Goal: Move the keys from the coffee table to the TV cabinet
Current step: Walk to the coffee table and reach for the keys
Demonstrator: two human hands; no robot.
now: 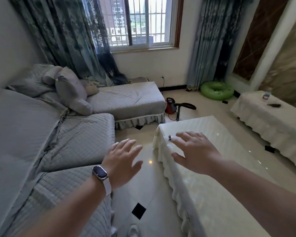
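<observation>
The keys are a small dark bunch lying near the far left corner of the coffee table, which wears a cream cloth. My right hand hovers over that corner with fingers spread, its fingertips just beside the keys and partly hiding them. My left hand, with a watch on the wrist, is held open above the floor between sofa and table, holding nothing. The TV cabinet, also under a cream cloth, stands along the right wall.
A grey quilted sofa with cushions fills the left side. On the floor beyond the table lie a red vacuum cleaner with hose and a green inflatable ring. A dark remote and a small box sit on the cabinet.
</observation>
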